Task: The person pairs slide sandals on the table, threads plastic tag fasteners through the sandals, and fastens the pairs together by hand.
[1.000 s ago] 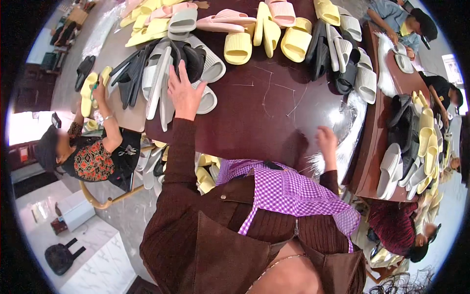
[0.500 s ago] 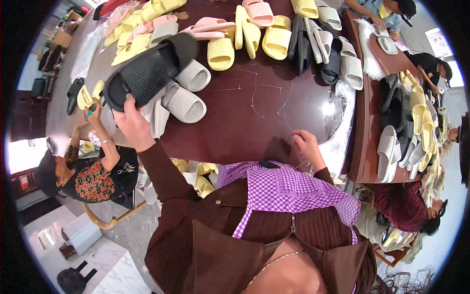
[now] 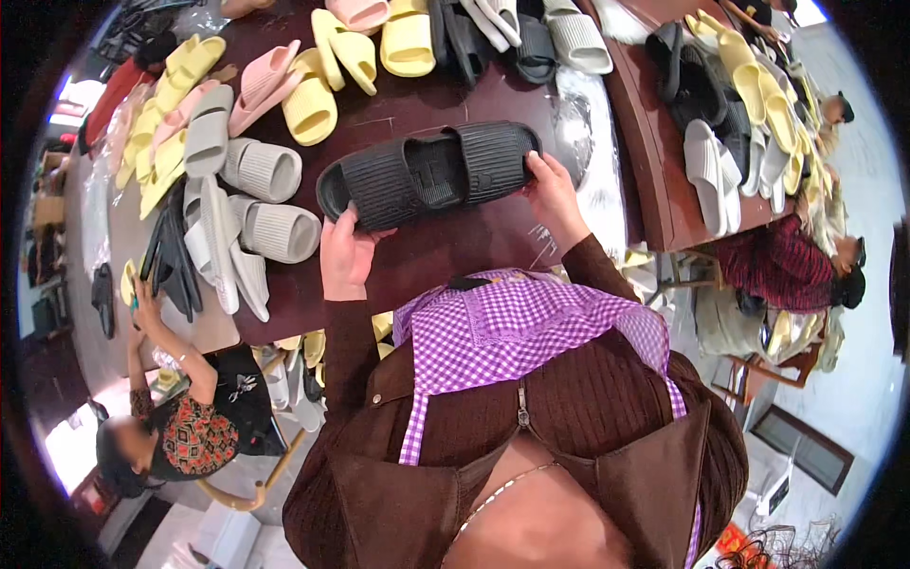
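Above the middle of the dark red table I hold a pair of black ribbed slide slippers (image 3: pixel 379 185) roughly level, overlapping, with their toe openings pointing outward. My left hand (image 3: pixel 349 251) is closed on the left end, its thumb on top at the opening. At the right end, my right hand (image 3: pixel 555 199) grips the toe of the other slipper, thumb uppermost. Pale grey slippers (image 3: pixel 275 230) lie just left of my left hand, with more black slippers (image 3: pixel 173 251) beyond them.
Yellow slippers (image 3: pixel 310 100) and pink slippers (image 3: pixel 263 87) line the table's (image 3: pixel 427 261) far side. A second table (image 3: pixel 633 123) on the right bears piled slippers (image 3: pixel 711 175). Clear plastic (image 3: pixel 592 142) lies along the right edge. A co-worker (image 3: pixel 194 436) sits at the left.
The black slippers have come from the left to the middle before me. My right hand, earlier near the table edge without a slipper, now grips their right end. The view has shifted.
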Motion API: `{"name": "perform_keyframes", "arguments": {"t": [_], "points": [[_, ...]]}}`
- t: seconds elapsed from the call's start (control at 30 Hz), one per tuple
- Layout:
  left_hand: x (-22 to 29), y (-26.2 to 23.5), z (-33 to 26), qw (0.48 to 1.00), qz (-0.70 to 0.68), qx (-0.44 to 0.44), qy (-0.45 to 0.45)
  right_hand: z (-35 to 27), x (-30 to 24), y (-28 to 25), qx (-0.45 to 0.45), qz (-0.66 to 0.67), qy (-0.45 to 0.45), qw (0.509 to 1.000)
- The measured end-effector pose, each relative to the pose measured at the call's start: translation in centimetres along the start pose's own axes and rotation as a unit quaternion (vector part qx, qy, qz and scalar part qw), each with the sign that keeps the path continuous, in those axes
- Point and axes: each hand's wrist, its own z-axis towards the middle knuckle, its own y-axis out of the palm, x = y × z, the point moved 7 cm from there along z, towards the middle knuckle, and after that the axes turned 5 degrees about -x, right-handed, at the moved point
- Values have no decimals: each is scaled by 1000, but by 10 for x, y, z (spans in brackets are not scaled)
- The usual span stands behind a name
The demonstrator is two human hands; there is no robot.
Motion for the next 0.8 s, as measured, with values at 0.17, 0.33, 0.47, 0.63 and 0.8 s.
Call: {"name": "perform_keyframes", "arguments": {"t": [0.17,0.33,0.47,0.63,0.8], "points": [[-9,-12,10,995,85,42,15,-12,20,-38,111,-43,6,993],[42,-72,14,979,62,174,84,-27,-14,-89,203,-17,-71,976],[94,-64,1,976,90,138,139,-40,-60,-162,219,-147,-58,963],[87,-42,37,968,214,91,95,-21,-104,-122,146,-250,-122,949],[33,-7,108,878,469,-59,83,16,-102,-43,46,-378,-107,919]]}}
